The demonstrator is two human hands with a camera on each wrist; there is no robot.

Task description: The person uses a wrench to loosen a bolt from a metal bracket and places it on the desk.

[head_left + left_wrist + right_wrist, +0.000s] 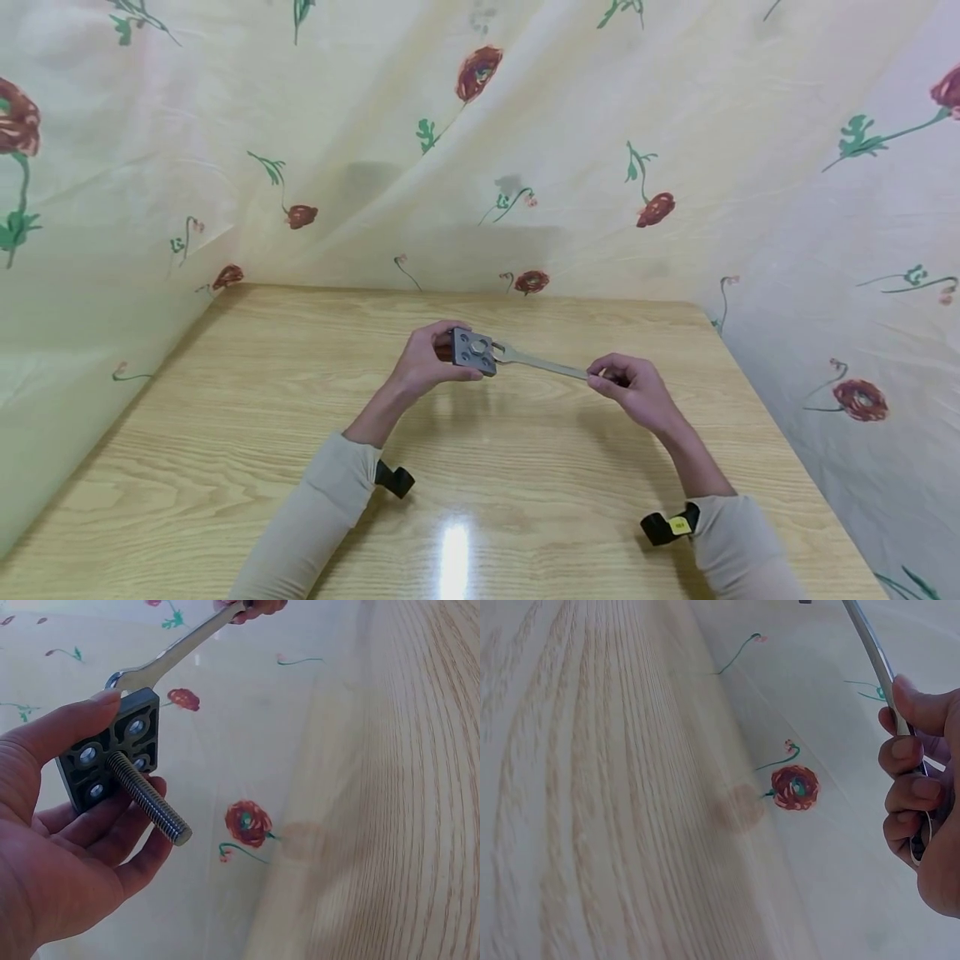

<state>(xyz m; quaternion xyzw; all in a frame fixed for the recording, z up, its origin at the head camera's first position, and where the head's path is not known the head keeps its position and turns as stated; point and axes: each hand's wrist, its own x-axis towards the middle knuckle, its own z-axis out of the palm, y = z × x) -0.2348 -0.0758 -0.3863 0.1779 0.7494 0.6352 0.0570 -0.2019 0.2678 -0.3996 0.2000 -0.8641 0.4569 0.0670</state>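
My left hand (422,365) grips a dark square plate (468,340) with holes near its corners, held above the table. In the head view a bolt head (477,347) shows at the plate's middle. From the plate's other side a threaded bolt shank (150,796) sticks out in the left wrist view, between thumb and fingers. My right hand (637,390) holds a silver wrench (546,364) by its far end, fingers curled round it in the right wrist view. The wrench's open end lies beside the plate's right edge; whether they touch, I cannot tell.
A light wood-grain table (225,433) spreads beneath both hands. Cream cloth (360,125) with red flowers rises behind it and at both sides. Black wrist cameras, the left one (395,479) and the right one (667,527), sit by the sleeves.
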